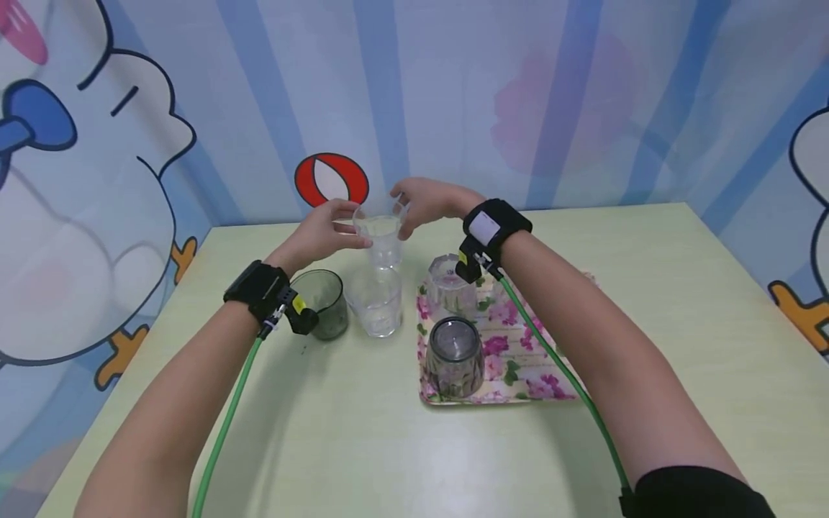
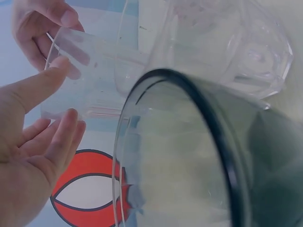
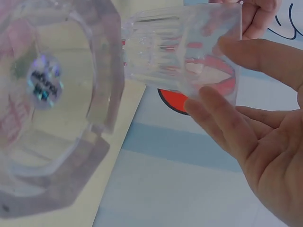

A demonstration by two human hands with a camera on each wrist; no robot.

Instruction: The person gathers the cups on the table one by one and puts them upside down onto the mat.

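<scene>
A clear drinking glass [image 1: 385,246] stands upright between my two hands near the back of the table. My left hand [image 1: 320,234] holds its left side, thumb toward me and fingers around the rim. On the opposite side my right hand [image 1: 432,205] holds it by the upper part, thumb and fingertips against the wall in the right wrist view. Whether its base touches the table is hidden by another clear glass [image 1: 376,309] in front. A dark greenish glass [image 1: 332,306] stands beside that one, mouth up, below my left wrist.
A floral tray [image 1: 531,388] lies to the right. On it, upside down, are a dark glass [image 1: 455,360] and a clear glass [image 1: 451,284], whose faceted base [image 3: 106,90] fills the left of the right wrist view. A patterned blue wall [image 1: 440,86] rises behind the table.
</scene>
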